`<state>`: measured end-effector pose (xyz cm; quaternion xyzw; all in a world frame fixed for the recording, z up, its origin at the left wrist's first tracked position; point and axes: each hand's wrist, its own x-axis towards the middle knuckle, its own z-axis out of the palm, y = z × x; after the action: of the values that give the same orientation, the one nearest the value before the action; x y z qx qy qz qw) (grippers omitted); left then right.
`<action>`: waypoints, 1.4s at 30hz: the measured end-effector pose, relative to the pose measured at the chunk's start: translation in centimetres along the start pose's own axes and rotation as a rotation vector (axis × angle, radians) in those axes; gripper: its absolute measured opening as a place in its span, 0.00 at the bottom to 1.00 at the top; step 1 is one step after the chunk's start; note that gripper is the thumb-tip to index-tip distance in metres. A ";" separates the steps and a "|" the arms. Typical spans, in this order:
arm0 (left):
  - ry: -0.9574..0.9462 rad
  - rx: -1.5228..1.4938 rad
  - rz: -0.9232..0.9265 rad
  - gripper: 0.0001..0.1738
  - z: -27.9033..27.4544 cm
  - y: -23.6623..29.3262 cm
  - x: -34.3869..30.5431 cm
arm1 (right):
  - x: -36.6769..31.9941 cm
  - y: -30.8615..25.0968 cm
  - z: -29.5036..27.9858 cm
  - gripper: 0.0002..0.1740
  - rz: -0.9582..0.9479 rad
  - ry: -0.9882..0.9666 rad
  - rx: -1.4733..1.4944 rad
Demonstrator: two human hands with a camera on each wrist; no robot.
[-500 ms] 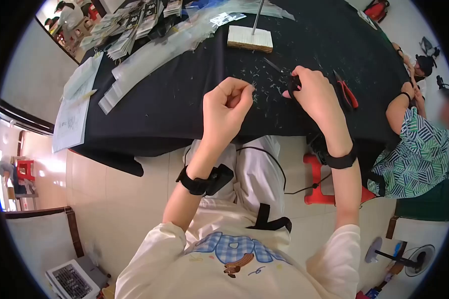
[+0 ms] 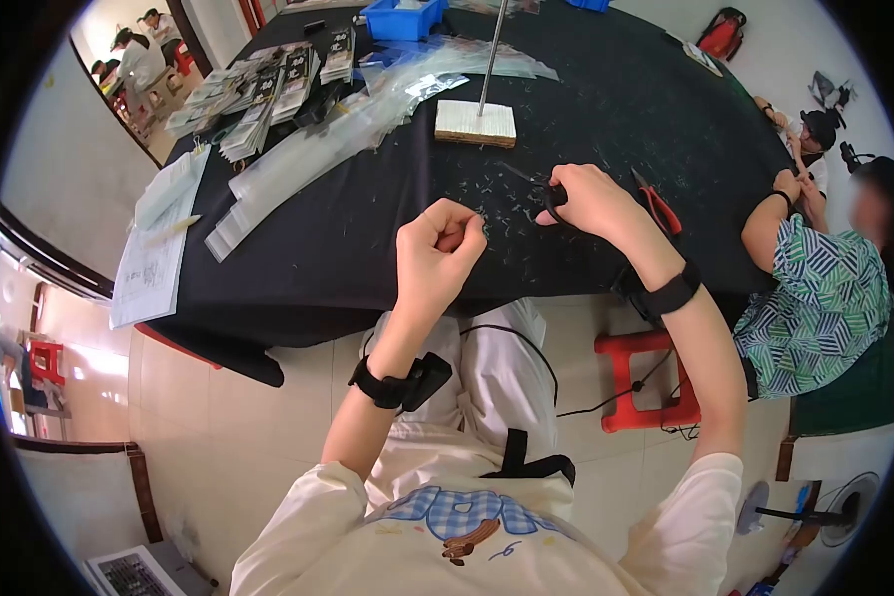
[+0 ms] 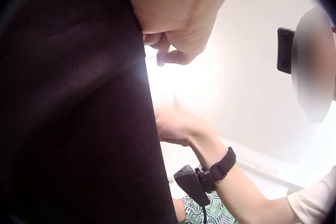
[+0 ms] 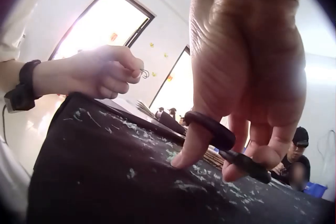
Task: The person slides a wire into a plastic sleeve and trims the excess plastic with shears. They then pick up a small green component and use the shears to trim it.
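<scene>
Head view gives me the clearest layout: my left hand point(image 2: 437, 248) is raised over the near edge of the black-covered table point(image 2: 368, 238), fingers curled in tight. From the right wrist camera I can see that thumb and forefinger are pinched together on a small wire loop point(image 4: 143, 73), held just above the cloth. My right hand point(image 2: 586, 199) sits just to the right and slightly farther in, clamped on a pair of black scissors point(image 2: 548, 191); the thumb goes through one handle ring and the other fingers curl round the second handle. The blades point far-left, low over the cloth, and I cannot tell whether they are parted. Pale snippets point(image 4: 131, 173) are scattered across the cloth around both hands.

Red-handled pliers point(image 2: 658, 211) lie on the table just right of the right hand. Farther in stands a wooden block point(image 2: 475, 122) with a thin upright rod. Clear plastic sleeves point(image 2: 308, 149) spread to its left, with stacks of cards point(image 2: 268, 89) beyond them and a blue tray point(image 2: 402, 18) at the far edge. A printed sheet point(image 2: 154, 258) hangs over the left edge. Another person in a green patterned top point(image 2: 824, 298) sits at the right side.
</scene>
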<state>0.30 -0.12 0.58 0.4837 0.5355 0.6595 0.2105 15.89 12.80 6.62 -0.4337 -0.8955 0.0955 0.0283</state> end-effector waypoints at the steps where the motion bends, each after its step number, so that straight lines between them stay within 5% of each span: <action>1: -0.001 -0.001 0.008 0.04 0.0 0.1 0.0 | 0.2 0.1 -0.1 0.27 0.037 -0.040 0.010; 8: -0.042 -0.116 -0.039 0.04 -0.2 -0.1 0.0 | 1.6 0.6 -0.5 0.30 0.078 -0.023 -0.036; 11: -0.080 -0.157 -0.029 0.04 -0.3 0.1 -0.2 | 2.3 -0.5 -2.1 0.32 0.233 -0.283 0.000; 14: -0.119 -0.161 -0.011 0.04 -0.2 0.5 0.0 | 2.7 -0.5 -2.3 0.33 0.213 -0.351 -0.053; 18: -0.175 -0.151 0.025 0.04 -0.7 1.7 1.3 | 3.2 0.0 -1.8 0.32 -0.025 -0.164 -0.233; 23: -0.249 -0.093 0.125 0.04 -1.6 4.4 5.2 | 4.1 1.1 -2.2 0.25 0.144 -0.471 0.020; 26: -0.341 -0.055 0.153 0.05 -1.7 4.4 8.0 | 4.4 2.2 -2.2 0.31 0.164 -0.525 0.209; 28: -0.361 -0.060 0.139 0.05 -1.5 3.9 9.8 | 3.5 1.5 -3.2 0.23 0.166 -0.482 0.198; 31: -0.374 -0.092 0.131 0.06 -1.0 2.6 11.8 | 1.8 0.1 -4.0 0.10 0.028 0.069 0.606; 34: -0.352 -0.117 0.151 0.07 -1.0 1.9 12.4 | 0.0 -2.1 -4.4 0.09 -0.089 0.341 0.825; 37: -0.331 -0.224 0.171 0.08 -0.6 1.1 12.2 | -0.6 -4.4 -4.1 0.10 -0.230 0.500 0.858; 42: -0.417 -0.230 0.134 0.08 -1.0 1.9 11.7 | 0.9 -5.9 -3.7 0.10 -0.284 0.468 0.869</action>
<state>-5.29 8.05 7.15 0.6169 0.3686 0.6144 0.3258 11.25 10.51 11.39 -0.2658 -0.7929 0.3543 0.4184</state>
